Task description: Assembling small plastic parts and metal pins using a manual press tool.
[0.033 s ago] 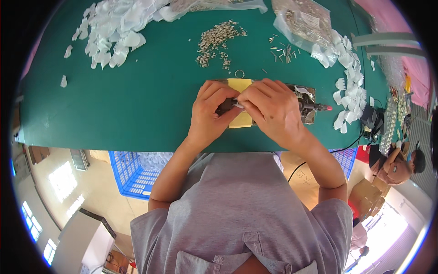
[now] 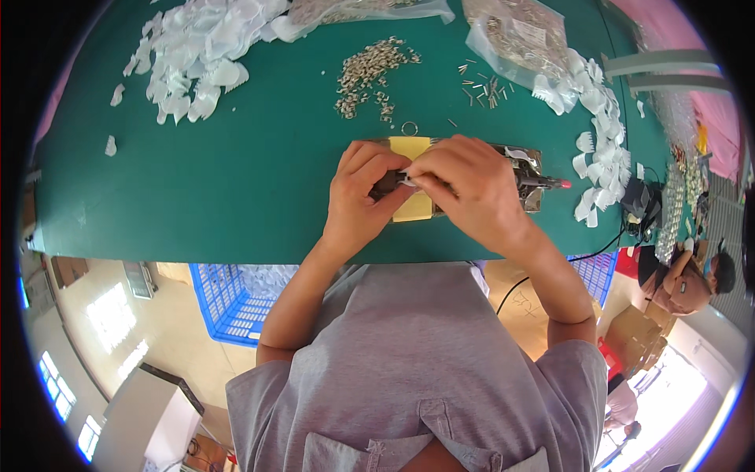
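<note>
A dark metal fixture [image 2: 534, 206] with a yellow strip [image 2: 412, 208] across it lies near the table's front edge. Over its left part, my left hand [image 2: 358, 190] is closed, thumb and fingers pinching a small white plastic piece [image 2: 408, 182]. My right hand [image 2: 472, 179] comes in from the other side with thumb and forefinger pressed together at the same piece. What those fingertips hold, if anything, is hidden. To the right of my right hand, a dark lever with a red tip [image 2: 565, 184] sticks out from the fixture.
Beyond the fixture lie a metal ring [image 2: 410, 128], a heap of small metal clips [image 2: 366, 75] and scattered pins [image 2: 492, 93]. White toothed plastic pieces spread at far left [image 2: 193, 59] and right [image 2: 607, 141]. A clear bag [image 2: 519, 35] lies behind. Blue crates [image 2: 228, 303] stand below the table edge.
The whole view has shifted very slightly. My right fingers have moved a little at the white piece; my left hand keeps its pinch.
</note>
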Demonstrator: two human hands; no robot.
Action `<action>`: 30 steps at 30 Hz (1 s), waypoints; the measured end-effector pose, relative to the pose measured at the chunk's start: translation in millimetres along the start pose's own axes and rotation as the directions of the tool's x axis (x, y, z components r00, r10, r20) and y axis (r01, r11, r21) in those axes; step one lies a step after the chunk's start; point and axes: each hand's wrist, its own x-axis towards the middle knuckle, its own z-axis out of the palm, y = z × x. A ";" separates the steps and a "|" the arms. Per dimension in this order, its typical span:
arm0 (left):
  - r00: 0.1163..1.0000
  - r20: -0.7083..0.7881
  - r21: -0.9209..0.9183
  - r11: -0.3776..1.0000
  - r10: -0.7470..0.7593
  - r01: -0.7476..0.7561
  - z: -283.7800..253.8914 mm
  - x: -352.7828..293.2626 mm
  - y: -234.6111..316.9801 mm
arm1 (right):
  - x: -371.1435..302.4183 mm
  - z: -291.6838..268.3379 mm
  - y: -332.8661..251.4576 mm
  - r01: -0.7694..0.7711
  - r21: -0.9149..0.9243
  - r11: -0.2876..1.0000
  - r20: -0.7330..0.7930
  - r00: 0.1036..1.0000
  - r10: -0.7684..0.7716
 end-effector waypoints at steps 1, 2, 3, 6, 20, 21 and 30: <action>1.000 -0.020 0.020 1.000 0.002 -0.002 -0.9 -1.7 -1.3 | -6.2 -8.4 -3.2 -0.152 0.116 0.981 -0.104 0.981 0.165; 1.000 -0.021 0.025 1.000 0.002 -0.002 -1.9 -1.1 -1.1 | -16.1 -18.6 -6.9 -0.286 0.245 0.926 -0.181 0.925 0.334; 1.000 0.011 0.041 0.999 0.003 -0.004 -2.8 0.3 0.4 | -34.5 -30.2 4.5 -0.387 0.173 0.906 -0.331 0.843 0.423; 0.997 0.059 0.049 0.998 0.043 -0.046 -3.4 8.3 1.5 | -114.8 -56.0 65.8 -0.645 0.021 0.764 -0.655 0.568 0.497; 0.996 0.053 0.024 0.997 0.075 -0.076 -3.6 4.4 -4.3 | -65.0 -85.8 22.3 -0.253 0.286 0.924 -0.452 0.815 0.363; 0.998 0.049 0.023 0.999 0.044 -0.046 -4.4 1.2 -6.0 | -56.1 -82.6 17.3 -0.365 -0.073 0.928 -0.403 0.862 0.307; 0.978 -0.062 -0.223 0.953 0.198 -0.207 -5.2 7.8 9.3 | -170.2 -64.5 133.0 0.011 0.890 0.455 -0.452 0.137 0.881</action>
